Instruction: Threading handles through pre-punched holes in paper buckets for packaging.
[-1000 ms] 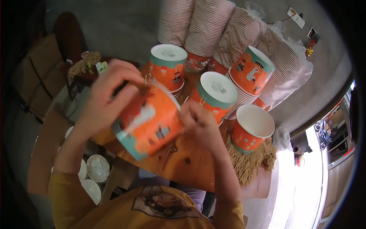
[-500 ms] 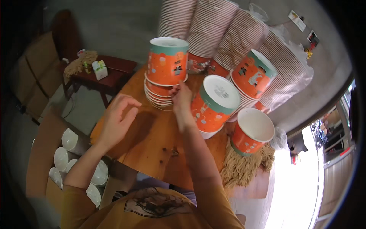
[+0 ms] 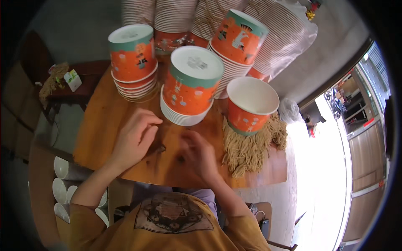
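Over the wooden table [image 3: 100, 125], my left hand [image 3: 136, 138] hovers with its fingers bent, the thumb apart from them and nothing in its grasp. To its right, my right hand [image 3: 200, 155] is smeared by motion near the table's front, its fingers unclear. Ahead of both stands the middle stack of upside-down orange and green paper buckets [image 3: 186, 94]. Another such stack [image 3: 133, 56] is at the left, with a loop of thin string around its base. A third, taller stack [image 3: 238, 42] rises behind on the right. One upright paper bucket [image 3: 247, 113], white inside, rests on tan strings [image 3: 247, 152].
Tall plastic-wrapped stacks of paper buckets [image 3: 280, 37] line the wall side of the table. At lower left, a cardboard box [image 3: 42, 175] holds several white-lined buckets. A dark red bench [image 3: 90, 69] bears more tan string and a small carton [image 3: 73, 80].
My right hand has left the left stack and come back toward the table's front edge. My left hand stays raised beside it. The view has shifted, so the stacks appear further left.
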A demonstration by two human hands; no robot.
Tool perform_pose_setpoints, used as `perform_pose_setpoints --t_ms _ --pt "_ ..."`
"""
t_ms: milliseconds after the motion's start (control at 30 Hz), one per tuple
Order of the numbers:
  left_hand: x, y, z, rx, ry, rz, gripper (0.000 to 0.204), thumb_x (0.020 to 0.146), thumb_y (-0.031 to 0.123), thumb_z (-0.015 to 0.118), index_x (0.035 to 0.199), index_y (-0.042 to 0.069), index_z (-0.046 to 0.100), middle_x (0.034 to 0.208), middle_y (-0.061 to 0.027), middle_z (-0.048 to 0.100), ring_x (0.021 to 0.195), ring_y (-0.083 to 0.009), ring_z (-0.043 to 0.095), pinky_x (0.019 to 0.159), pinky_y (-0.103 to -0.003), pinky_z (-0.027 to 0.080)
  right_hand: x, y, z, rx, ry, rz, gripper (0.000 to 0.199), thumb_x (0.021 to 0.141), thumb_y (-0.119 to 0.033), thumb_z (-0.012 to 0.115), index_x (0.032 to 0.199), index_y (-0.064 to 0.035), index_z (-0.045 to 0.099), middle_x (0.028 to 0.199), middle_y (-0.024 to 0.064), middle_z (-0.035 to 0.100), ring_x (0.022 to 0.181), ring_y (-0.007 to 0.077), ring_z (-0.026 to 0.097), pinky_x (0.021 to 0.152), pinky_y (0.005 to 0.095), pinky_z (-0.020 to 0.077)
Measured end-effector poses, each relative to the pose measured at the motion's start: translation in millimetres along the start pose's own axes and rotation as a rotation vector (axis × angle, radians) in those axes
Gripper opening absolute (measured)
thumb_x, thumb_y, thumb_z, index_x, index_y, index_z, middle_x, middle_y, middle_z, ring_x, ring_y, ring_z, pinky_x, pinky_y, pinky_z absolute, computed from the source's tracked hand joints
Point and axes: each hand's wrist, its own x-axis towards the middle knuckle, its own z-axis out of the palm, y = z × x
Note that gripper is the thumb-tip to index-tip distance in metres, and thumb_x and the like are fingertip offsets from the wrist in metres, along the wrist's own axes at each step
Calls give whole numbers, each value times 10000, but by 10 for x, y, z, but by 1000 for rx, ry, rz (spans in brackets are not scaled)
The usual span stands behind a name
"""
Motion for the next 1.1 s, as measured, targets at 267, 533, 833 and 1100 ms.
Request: perform_pose_setpoints --t_ms 267,533,833,1100 --pt "797 271 1097 -3 11 446 348 816 -11 636 1141 33 519 1070 -123 552 1030 -342 551 884 -424 463 -463 374 -1322 -600 324 59 120 841 -43 600 953 -73 631 906 116 590 850 308 587 740 396 494" --pt "1399 247 1677 129 -74 581 199 821 63 644 1003 31 568 984 -120 566 978 -329 553 894 -407 430 -399 584 -1376 -814 75 -100 104 785 -41 622 876 -53 575 955 112 521 905 324 526 764 425 481" --pt "764 762 1235 197 -173 690 258 766 96 593 1022 66 588 879 -62 523 814 -253 553 746 -378 437 -533 185 -1208 -449 95 -290 112 718 -41 606 808 -33 541 908 155 555 845 362 534 797 453 449" --pt "133 806 759 311 -288 581 316 789 121 609 1102 80 602 838 -34 493 767 -215 527 695 -342 416 -746 -104 -993 -181 -109 -116 131 763 -68 657 872 -36 592 775 126 592 701 312 588 637 382 488"
